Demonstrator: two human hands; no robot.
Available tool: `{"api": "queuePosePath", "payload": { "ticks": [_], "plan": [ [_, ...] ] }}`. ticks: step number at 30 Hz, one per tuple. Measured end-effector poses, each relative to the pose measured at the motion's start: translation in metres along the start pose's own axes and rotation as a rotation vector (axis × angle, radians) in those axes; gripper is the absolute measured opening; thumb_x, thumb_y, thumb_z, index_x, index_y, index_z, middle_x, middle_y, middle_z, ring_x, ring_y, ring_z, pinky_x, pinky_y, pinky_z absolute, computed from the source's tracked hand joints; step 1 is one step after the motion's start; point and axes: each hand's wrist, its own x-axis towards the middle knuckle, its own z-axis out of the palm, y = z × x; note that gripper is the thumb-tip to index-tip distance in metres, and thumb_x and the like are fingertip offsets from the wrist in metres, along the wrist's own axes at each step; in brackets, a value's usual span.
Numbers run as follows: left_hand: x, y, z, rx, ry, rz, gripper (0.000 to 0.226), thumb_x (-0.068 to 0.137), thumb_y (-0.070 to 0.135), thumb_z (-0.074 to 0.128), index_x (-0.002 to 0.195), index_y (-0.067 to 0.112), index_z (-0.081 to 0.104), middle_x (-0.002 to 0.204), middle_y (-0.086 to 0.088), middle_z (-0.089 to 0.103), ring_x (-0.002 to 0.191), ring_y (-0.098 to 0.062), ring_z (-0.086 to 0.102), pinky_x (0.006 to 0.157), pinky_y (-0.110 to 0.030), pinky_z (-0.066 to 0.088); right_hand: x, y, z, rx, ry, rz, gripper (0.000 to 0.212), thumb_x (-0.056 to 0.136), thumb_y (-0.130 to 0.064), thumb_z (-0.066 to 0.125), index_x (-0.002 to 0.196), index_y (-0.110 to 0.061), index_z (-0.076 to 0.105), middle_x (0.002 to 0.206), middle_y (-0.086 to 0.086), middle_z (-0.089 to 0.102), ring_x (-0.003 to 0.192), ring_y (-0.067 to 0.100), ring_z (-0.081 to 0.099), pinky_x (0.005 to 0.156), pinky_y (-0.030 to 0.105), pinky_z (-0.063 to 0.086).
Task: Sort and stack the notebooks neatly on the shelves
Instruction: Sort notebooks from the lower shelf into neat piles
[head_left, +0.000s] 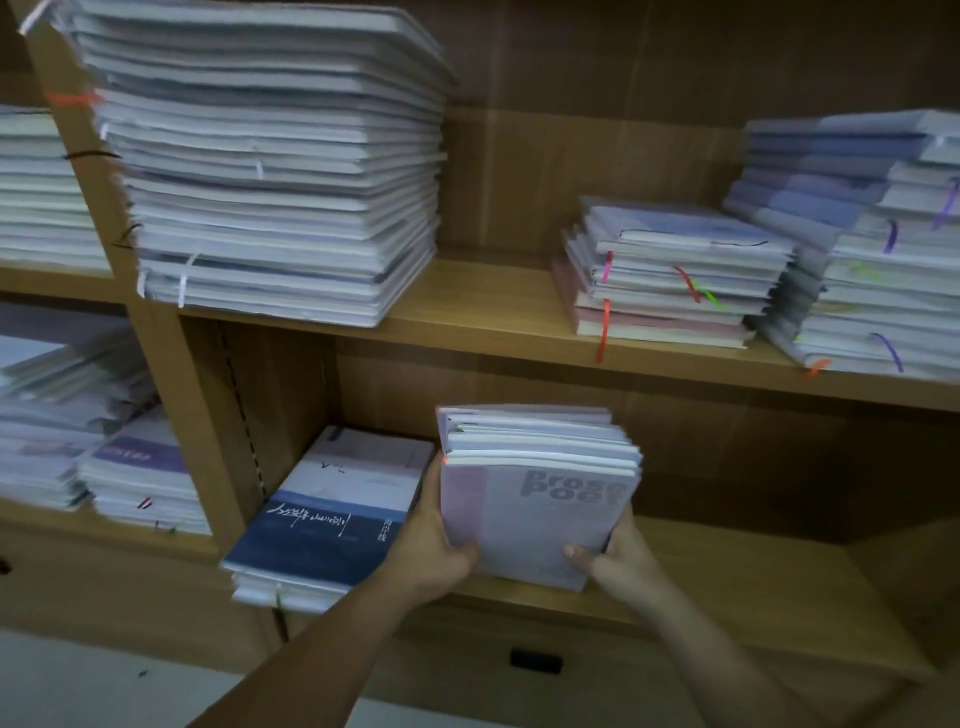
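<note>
Held stack: a stack of notebooks (535, 493) with a lilac top cover printed "Prose Poe…", at the front edge of the lower shelf (753, 587), left of that edge's middle.
Tilt: the far end is raised and the near edge sits low by the shelf's front edge; I cannot tell whether it touches the board.
Long axis: runs from the shelf's front edge toward its back, with the print at the far end.
Count in hand: several notebooks; the edges are too blurred for an exact number.
Left hand: the left hand (436, 551) grips the stack's near left corner, thumb on the cover.
Right hand: the right hand (613, 561) grips the near right corner, thumb on the cover.
Neighbour: one blue-covered stack (322, 519) lies flat at the lower shelf's left end, just beside the held stack and overhanging the front edge.
Upper shelf: the upper shelf (493, 322) carries three stacks: a tall white stack (270, 171) at the left end, a low stack (670, 275) with pink books at the bottom and ribbons hanging, and a leaning stack (872, 249) at the right end.
Left bay: beyond the upright divider (171, 389), more stacks (130, 467) lie on two shelves.
Room: a wooden shelving unit with a pale floor (78, 680) below it.
</note>
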Motion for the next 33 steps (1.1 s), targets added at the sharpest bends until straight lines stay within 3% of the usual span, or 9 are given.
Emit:
{"api": "queuePosePath", "payload": {
  "ticks": [3, 5, 9, 12, 16, 20, 25, 29, 33],
  "plan": [
    [0.006, 0.001, 0.004, -0.048, 0.04, 0.034, 0.096, 0.084, -0.004, 0.069, 0.151, 0.044, 0.02, 0.133, 0.022, 0.049, 0.118, 0.018, 0.048, 0.079, -0.001, 0.046, -0.001, 0.002, 0.002, -0.009, -0.026, -0.058, 0.084, 0.088, -0.001, 0.072, 0.146, -0.035, 0.021, 0.129, -0.011, 0.058, 0.121, 0.0, 0.056, 0.084, 0.014, 0.052],
    [0.011, -0.003, 0.006, -0.085, 0.045, -0.014, 0.085, 0.085, -0.002, 0.068, 0.146, 0.044, 0.032, 0.127, 0.016, 0.057, 0.121, 0.0, 0.056, 0.078, -0.012, 0.052, -0.003, 0.007, 0.004, -0.002, -0.01, -0.092, 0.087, 0.091, 0.001, 0.069, 0.146, -0.038, 0.014, 0.133, -0.011, 0.054, 0.119, -0.007, 0.056, 0.087, 0.011, 0.051],
    [0.021, -0.003, 0.007, -0.118, 0.045, -0.062, 0.075, 0.088, 0.001, 0.067, 0.143, 0.043, 0.038, 0.122, 0.017, 0.06, 0.117, -0.007, 0.057, 0.076, -0.015, 0.048, 0.0, 0.007, 0.014, -0.007, 0.067, -0.147, 0.107, 0.092, -0.02, 0.07, 0.156, -0.047, -0.011, 0.149, -0.006, 0.044, 0.135, 0.011, 0.049, 0.111, 0.046, 0.046],
    [0.033, -0.006, 0.01, -0.126, 0.078, -0.06, 0.08, 0.089, 0.005, 0.068, 0.144, 0.049, 0.032, 0.121, 0.025, 0.056, 0.117, -0.003, 0.054, 0.084, -0.02, 0.047, 0.008, -0.002, 0.021, -0.038, 0.119, -0.118, 0.112, 0.096, -0.017, 0.065, 0.141, -0.06, -0.027, 0.15, -0.01, 0.039, 0.136, 0.014, 0.044, 0.115, 0.049, 0.037],
    [0.04, -0.011, 0.013, -0.07, 0.022, -0.065, 0.092, 0.088, 0.018, 0.075, 0.152, 0.051, 0.018, 0.134, 0.026, 0.049, 0.13, -0.005, 0.045, 0.107, -0.04, 0.048, 0.023, 0.002, 0.021, -0.053, 0.113, -0.109, 0.109, 0.096, -0.006, 0.062, 0.154, -0.041, -0.023, 0.156, -0.003, 0.037, 0.143, 0.019, 0.038, 0.119, 0.053, 0.032],
    [0.039, -0.012, 0.011, -0.041, 0.003, -0.046, 0.099, 0.087, 0.024, 0.078, 0.154, 0.053, 0.011, 0.135, 0.033, 0.045, 0.132, -0.003, 0.044, 0.111, -0.048, 0.047, 0.023, 0.009, 0.023, -0.11, 0.121, -0.13, 0.105, 0.097, -0.013, 0.063, 0.155, -0.04, -0.021, 0.153, -0.006, 0.036, 0.139, 0.016, 0.041, 0.117, 0.05, 0.036],
    [0.036, -0.01, 0.011, -0.016, 0.018, 0.0, 0.104, 0.087, 0.027, 0.078, 0.155, 0.053, 0.004, 0.146, 0.024, 0.045, 0.138, -0.006, 0.042, 0.112, -0.051, 0.045, 0.019, 0.008, 0.03, -0.13, 0.125, -0.129, 0.105, 0.101, -0.019, 0.056, 0.148, -0.042, -0.035, 0.157, -0.01, 0.025, 0.133, 0.01, 0.038, 0.109, 0.033, 0.034],
    [0.04, -0.003, 0.008, 0.005, 0.019, 0.028, 0.103, 0.088, 0.029, 0.077, 0.156, 0.053, 0.003, 0.149, 0.02, 0.045, 0.139, -0.008, 0.043, 0.113, -0.046, 0.045, 0.02, 0.0, 0.024, -0.133, 0.145, -0.105, 0.1, 0.103, -0.021, 0.052, 0.149, -0.036, -0.035, 0.142, -0.014, 0.031, 0.122, 0.012, 0.045, 0.102, 0.033, 0.038],
    [0.034, -0.008, 0.006, 0.015, 0.029, 0.028, 0.089, 0.089, 0.029, 0.076, 0.153, 0.05, 0.017, 0.135, 0.031, 0.049, 0.128, 0.001, 0.048, 0.109, -0.041, 0.049, 0.016, -0.004, 0.023, -0.119, 0.136, -0.107, 0.102, 0.102, -0.022, 0.056, 0.148, -0.046, -0.032, 0.142, -0.015, 0.036, 0.123, 0.013, 0.048, 0.104, 0.038, 0.044]
  ]
}}
